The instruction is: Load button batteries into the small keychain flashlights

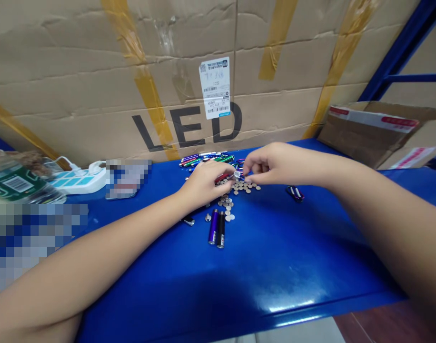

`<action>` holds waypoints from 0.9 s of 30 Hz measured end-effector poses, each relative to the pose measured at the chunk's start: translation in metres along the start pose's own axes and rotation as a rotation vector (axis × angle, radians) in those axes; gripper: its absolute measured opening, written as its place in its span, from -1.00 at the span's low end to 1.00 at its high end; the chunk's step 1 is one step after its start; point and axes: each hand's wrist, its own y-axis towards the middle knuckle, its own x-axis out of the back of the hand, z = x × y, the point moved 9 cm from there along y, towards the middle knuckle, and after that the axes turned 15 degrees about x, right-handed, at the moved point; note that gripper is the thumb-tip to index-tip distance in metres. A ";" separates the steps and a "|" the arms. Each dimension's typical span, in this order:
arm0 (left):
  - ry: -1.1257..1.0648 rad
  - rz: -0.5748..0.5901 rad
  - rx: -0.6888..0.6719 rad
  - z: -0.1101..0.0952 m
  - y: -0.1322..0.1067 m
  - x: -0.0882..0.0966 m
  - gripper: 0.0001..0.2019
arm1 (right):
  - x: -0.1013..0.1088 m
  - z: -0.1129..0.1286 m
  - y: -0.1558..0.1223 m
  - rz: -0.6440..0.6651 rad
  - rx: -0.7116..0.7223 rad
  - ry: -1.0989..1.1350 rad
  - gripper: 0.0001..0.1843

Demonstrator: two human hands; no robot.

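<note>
Carton (292, 105) along far edge of tabletop (282, 257), shipping label (216, 88) on its front. Open cardboard box (364, 136) far right. Far left: bottle (21, 181), power strip (91, 183) to its right, plug (77, 168) in strip. Far centre: pile of flashlights (189, 160); coin-shaped discs (248, 186) scattered on near side of it. Two more flashlights (213, 228) nearer, side by side, end cap (208, 217) just left. Clips (295, 193) apart, right of discs. Left hand (211, 183) around one tube (221, 178), right hand (268, 164) just right, over discs.
</note>
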 end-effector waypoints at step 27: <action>0.009 -0.022 0.043 0.006 0.003 0.002 -0.91 | 0.003 0.016 0.009 -0.127 0.164 -0.159 -0.76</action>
